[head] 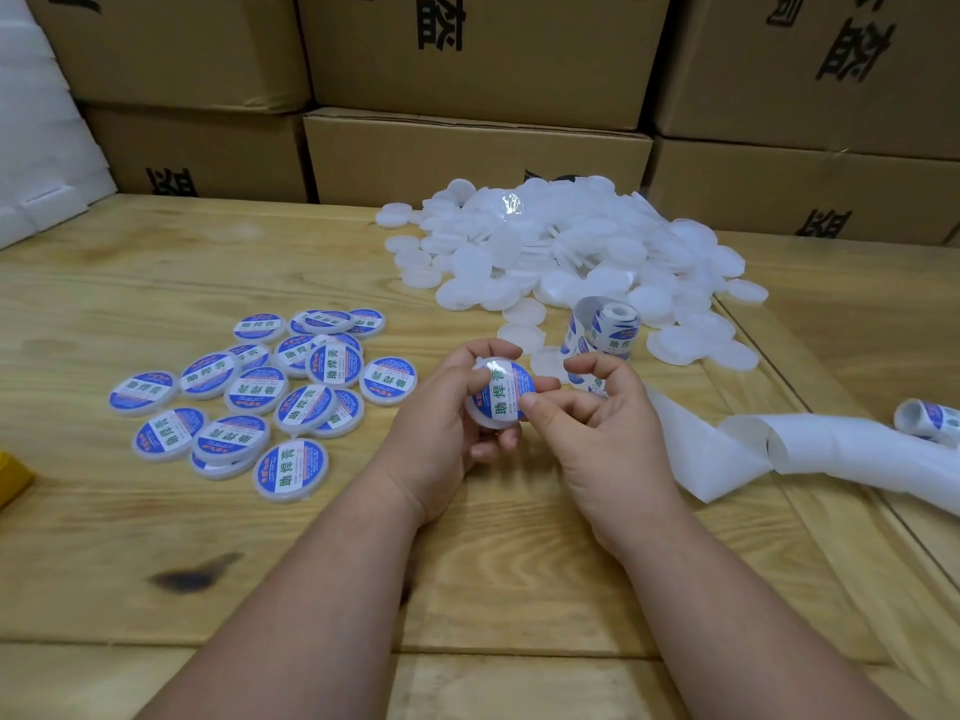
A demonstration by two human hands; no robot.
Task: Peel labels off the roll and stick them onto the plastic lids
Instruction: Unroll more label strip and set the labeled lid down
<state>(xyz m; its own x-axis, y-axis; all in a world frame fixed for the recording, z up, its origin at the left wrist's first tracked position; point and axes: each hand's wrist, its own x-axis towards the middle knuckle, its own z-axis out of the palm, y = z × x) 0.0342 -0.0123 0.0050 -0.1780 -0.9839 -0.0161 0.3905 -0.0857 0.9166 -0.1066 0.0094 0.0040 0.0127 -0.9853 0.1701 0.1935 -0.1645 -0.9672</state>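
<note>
My left hand [447, 423] grips a white plastic lid [501, 394] above the table, fingers curled round its rim. A blue and white round label lies on the lid's face. My right hand [597, 413] touches the label's right edge with thumb and curled forefinger. The label roll [605, 330] stands just behind my right hand, its empty white backing strip [727, 449] trailing to the right. A heap of bare white lids [571, 252] lies at the back. Several labelled lids [249, 397] are spread on the left.
Cardboard boxes [467, 153] are stacked along the table's far edge. A second label roll [930, 418] lies at the right edge. A yellow object [13, 475] pokes in at the left edge. White foam sheets [36, 122] lean at the far left.
</note>
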